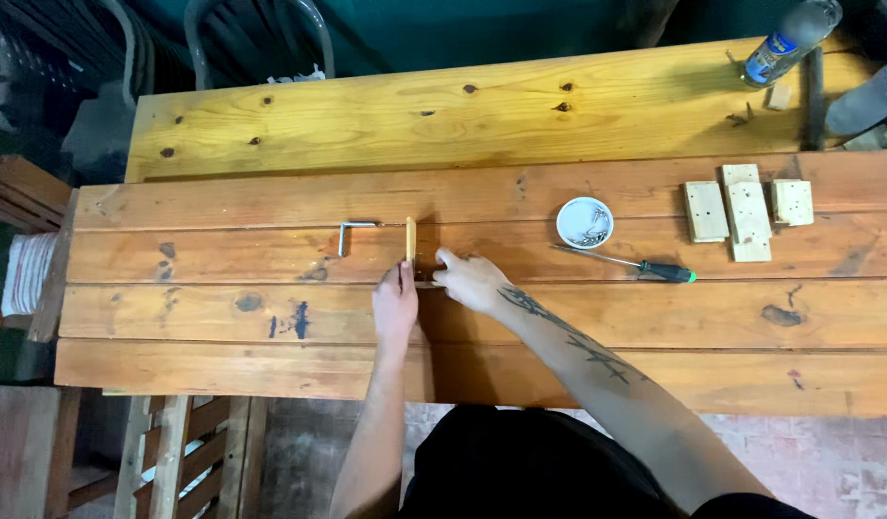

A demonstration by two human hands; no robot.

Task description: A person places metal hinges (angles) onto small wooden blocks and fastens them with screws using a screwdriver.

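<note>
Wooden strip (pixel 411 239), thin, pale yellow, stands on edge between both hands' fingers (pixel 405 274)

Screwdriver (pixel 628 263), white dish (pixel 584 222), 4 blocks (pixel 746 206)

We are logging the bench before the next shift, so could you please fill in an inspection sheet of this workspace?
Surface: plank workbench, stained and marked; a paler knotty board lies behind it.
Job's things: small upright wooden piece, metal angle bracket to its left.
Clutter: white dish of small hardware, green-handled screwdriver, pale wooden blocks, two bottles at far right.
Hands: left hand and right hand both at the base of the wooden piece; grip unclear.
Cables: nothing seen.
Surroundings: metal chair frames behind, wooden frame below.
</note>
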